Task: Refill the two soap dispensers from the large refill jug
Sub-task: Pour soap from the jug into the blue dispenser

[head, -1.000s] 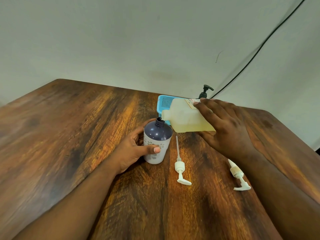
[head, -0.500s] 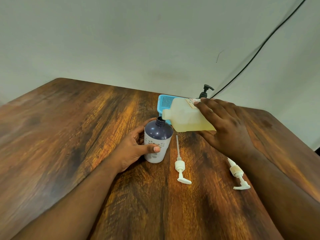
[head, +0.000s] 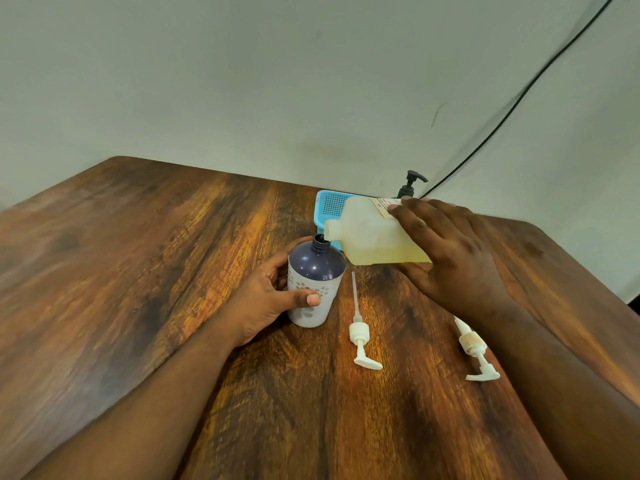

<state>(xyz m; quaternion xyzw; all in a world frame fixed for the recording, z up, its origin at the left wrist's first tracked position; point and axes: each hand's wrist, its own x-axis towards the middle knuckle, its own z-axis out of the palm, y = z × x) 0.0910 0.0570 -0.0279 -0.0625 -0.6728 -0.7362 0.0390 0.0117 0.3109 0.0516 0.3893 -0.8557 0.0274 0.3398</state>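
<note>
- Left hand (head: 266, 299) wraps the soap dispenser (head: 313, 284): thumb across the front, fingers curled round the far side. Bottle stands upright on the tabletop (head: 138, 271).
- Dispenser: dark navy shoulder and open threaded neck, white lower body with a grey floral print, no pump fitted.
- Right hand (head: 453, 258) grips the refill jug (head: 374, 237), fingers spread over its top and label end, thumb below. Jug is tipped near horizontal, held above the tabletop, spout pointing toward the left hand.
- Jug: translucent white plastic, pale yellow liquid pooled along its low side, red-printed label partly under the fingers.
- Jug spout sits at the dispenser neck, touching or just over it; cannot tell which. No stream is discernible.
- White pump (head: 360, 336) with long dip tube lies flat between the two hands, just beside the dispenser.
- Second pump (head: 476, 351) lies near the right wrist; its tube end is hidden by the forearm.
- Blue basket (head: 330, 206) sits beyond the jug, mostly hidden by it.
- Dark pump head (head: 412, 183) shows beyond the right hand's fingers; its bottle is hidden.
- Label text too small to read.
</note>
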